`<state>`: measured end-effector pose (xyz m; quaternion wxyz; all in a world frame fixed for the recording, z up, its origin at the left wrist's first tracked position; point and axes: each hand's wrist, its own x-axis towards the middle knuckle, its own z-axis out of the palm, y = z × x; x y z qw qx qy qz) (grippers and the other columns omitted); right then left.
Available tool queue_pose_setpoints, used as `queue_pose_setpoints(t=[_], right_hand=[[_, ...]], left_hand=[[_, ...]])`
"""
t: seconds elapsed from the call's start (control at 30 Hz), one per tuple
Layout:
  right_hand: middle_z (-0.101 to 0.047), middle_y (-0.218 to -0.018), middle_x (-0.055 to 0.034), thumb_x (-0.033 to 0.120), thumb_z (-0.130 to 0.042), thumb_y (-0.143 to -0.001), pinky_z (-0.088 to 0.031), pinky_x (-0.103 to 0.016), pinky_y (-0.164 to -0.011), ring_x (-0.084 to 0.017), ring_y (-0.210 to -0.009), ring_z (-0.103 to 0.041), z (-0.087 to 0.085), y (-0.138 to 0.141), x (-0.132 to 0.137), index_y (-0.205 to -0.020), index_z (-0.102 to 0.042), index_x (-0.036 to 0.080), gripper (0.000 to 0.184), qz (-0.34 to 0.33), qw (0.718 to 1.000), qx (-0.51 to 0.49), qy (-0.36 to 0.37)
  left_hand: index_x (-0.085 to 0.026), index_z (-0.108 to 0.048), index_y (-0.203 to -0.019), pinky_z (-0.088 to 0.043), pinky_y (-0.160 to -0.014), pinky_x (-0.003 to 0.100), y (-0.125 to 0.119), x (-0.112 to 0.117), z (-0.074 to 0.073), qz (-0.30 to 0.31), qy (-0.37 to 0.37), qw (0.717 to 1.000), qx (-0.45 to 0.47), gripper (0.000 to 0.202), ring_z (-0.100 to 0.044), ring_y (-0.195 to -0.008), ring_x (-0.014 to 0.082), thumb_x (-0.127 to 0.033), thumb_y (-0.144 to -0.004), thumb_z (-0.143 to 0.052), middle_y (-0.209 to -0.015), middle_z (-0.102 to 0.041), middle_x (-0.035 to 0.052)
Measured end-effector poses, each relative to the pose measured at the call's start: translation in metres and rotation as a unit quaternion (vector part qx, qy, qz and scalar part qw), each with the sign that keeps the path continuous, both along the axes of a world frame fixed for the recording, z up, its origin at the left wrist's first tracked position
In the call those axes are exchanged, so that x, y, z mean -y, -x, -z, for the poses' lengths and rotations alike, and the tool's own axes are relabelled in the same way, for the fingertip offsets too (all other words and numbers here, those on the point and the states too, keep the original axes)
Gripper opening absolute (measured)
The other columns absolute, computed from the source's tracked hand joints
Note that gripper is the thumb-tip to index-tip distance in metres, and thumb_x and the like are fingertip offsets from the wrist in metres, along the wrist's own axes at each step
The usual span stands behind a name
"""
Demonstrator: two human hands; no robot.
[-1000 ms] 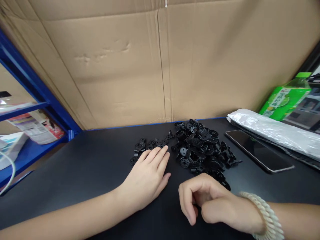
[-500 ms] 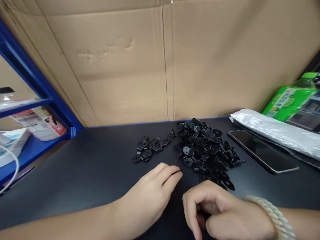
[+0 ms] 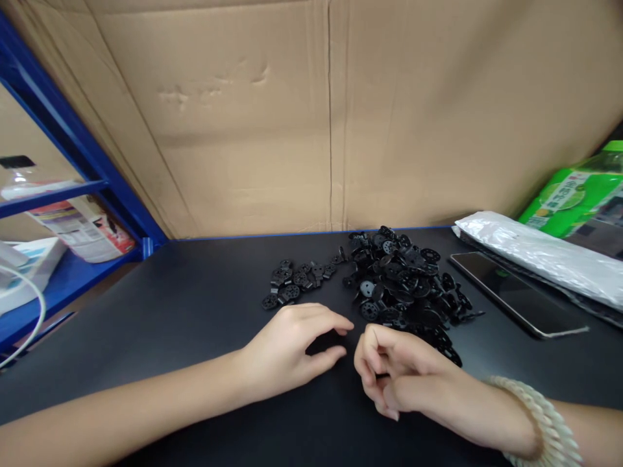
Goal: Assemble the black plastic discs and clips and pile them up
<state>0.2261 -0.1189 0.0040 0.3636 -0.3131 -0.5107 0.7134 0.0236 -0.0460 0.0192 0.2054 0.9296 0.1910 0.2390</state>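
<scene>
1. small cluster (image 3: 291, 292) of black discs: left of the large pile, uncovered now that the left hand has drawn back from it.
2. left hand (image 3: 292, 347): near the pile's front left; thumb and fingers parted, nothing visible between them, so it seems free for handling parts.
3. large pile (image 3: 406, 279) of similar black parts: apparently unchanged.
4. right hand (image 3: 418, 373): before the pile, fingers curled; cannot tell whether they pinch anything.
</scene>
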Motion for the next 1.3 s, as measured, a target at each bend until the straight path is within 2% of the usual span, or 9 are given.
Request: queue_pose_setpoints(t=[0.13, 0.23, 0.33, 0.4, 0.57, 0.77, 1.03, 1.17, 1.3], right_hand=[[-0.049, -0.072, 0.0040, 0.003, -0.050, -0.062, -0.034, -0.022, -0.054, -0.008, -0.059, -0.045, -0.004, -0.001, 0.001, -0.075, -0.044, 0.018, 0.021, -0.011, 1.000, 0.015, 0.000], [-0.049, -0.067, 0.0045, 0.003, -0.049, -0.064, -0.034, -0.022, -0.054, -0.008, -0.058, -0.044, -0.008, -0.002, 0.001, -0.076, -0.047, 0.017, 0.019, -0.019, 0.999, 0.039, -0.004], [-0.049, -0.065, 0.0046, 0.004, -0.050, -0.065, -0.033, -0.022, -0.055, -0.008, -0.059, -0.044, -0.009, -0.003, 0.000, -0.076, -0.049, 0.016, 0.017, -0.019, 0.998, 0.065, -0.002], [-0.049, -0.064, 0.0047, 0.004, -0.049, -0.065, -0.033, -0.021, -0.055, -0.008, -0.058, -0.044, -0.008, -0.003, -0.001, -0.076, -0.050, 0.015, 0.016, -0.019, 0.998, 0.065, -0.002], [-0.053, -0.073, 0.0036, 0.003, -0.046, -0.064, -0.039, -0.022, -0.054, -0.008, -0.059, -0.050, 0.000, 0.000, 0.000, -0.084, -0.048, 0.017, 0.024, 0.001, 1.000, 0.015, 0.004], [-0.055, -0.079, 0.0041, 0.010, -0.053, -0.079, -0.042, -0.023, -0.052, -0.009, -0.057, -0.052, 0.009, 0.003, 0.001, -0.108, -0.042, 0.022, 0.033, 0.064, 0.996, -0.057, 0.033], [-0.055, -0.077, 0.0017, 0.019, -0.050, -0.093, -0.047, -0.023, -0.058, -0.008, -0.061, -0.054, 0.007, 0.004, 0.002, -0.110, -0.052, 0.016, 0.017, 0.015, 1.000, -0.018, 0.008], [-0.055, -0.086, -0.0014, 0.019, -0.054, -0.090, -0.052, -0.024, -0.061, -0.011, -0.072, -0.059, 0.003, 0.006, 0.001, -0.102, -0.055, 0.015, 0.013, 0.005, 1.000, -0.012, 0.006], [-0.053, -0.095, -0.0022, 0.015, -0.053, -0.084, -0.053, -0.024, -0.060, -0.009, -0.069, -0.060, 0.001, 0.008, -0.003, -0.099, -0.055, 0.015, 0.016, -0.004, 1.000, -0.014, 0.013]], left_hand=[[-0.016, -0.064, -0.110, -0.054, -0.078, 0.025, 0.009, -0.010, -0.029, -0.014, -0.001, 1.000, 0.000, 0.027, -0.066, -0.088, 0.0161, -0.010, -0.086, -0.055, -0.100, -0.072, 0.0062], [-0.017, -0.064, -0.112, -0.054, -0.081, 0.029, 0.018, -0.017, -0.044, -0.025, -0.048, 0.994, -0.099, 0.032, -0.067, -0.092, 0.0186, -0.007, -0.083, -0.056, -0.105, -0.070, 0.0063], [-0.015, -0.063, -0.116, -0.053, -0.087, 0.037, 0.020, -0.014, -0.039, -0.044, -0.088, 0.972, -0.214, 0.036, -0.066, -0.097, 0.0255, -0.015, -0.080, -0.065, -0.110, -0.068, 0.0100], [-0.014, -0.063, -0.115, -0.054, -0.086, 0.038, 0.015, -0.008, -0.026, -0.076, -0.094, 0.966, -0.227, 0.033, -0.066, -0.097, 0.0266, -0.018, -0.082, -0.065, -0.108, -0.068, 0.0117], [-0.014, -0.067, -0.103, -0.055, -0.082, 0.031, 0.002, 0.003, 0.000, -0.057, -0.048, 0.993, -0.089, 0.021, -0.065, -0.090, 0.0209, -0.012, -0.083, -0.061, -0.097, -0.069, 0.0087], [-0.013, -0.070, -0.096, -0.057, -0.067, 0.019, -0.002, 0.012, 0.004, -0.048, 0.001, 0.991, 0.125, 0.025, -0.066, -0.076, 0.0122, -0.001, -0.077, -0.059, -0.099, -0.068, 0.0086], [-0.013, -0.068, -0.097, -0.058, -0.073, 0.025, -0.007, 0.026, 0.002, -0.029, 0.082, 0.977, 0.197, 0.033, -0.068, -0.077, 0.0163, 0.000, -0.067, -0.070, -0.087, -0.072, 0.0065], [-0.011, -0.069, -0.097, -0.057, -0.075, 0.025, -0.010, 0.029, 0.003, 0.014, 0.092, 0.974, 0.208, 0.029, -0.069, -0.082, 0.0180, 0.001, -0.070, -0.070, -0.093, -0.072, 0.0104], [-0.008, -0.071, -0.096, -0.057, -0.066, 0.023, -0.013, 0.030, 0.003, 0.026, 0.100, 0.974, 0.204, 0.025, -0.067, -0.069, 0.0148, 0.001, -0.072, -0.070, -0.091, -0.072, 0.0120]])
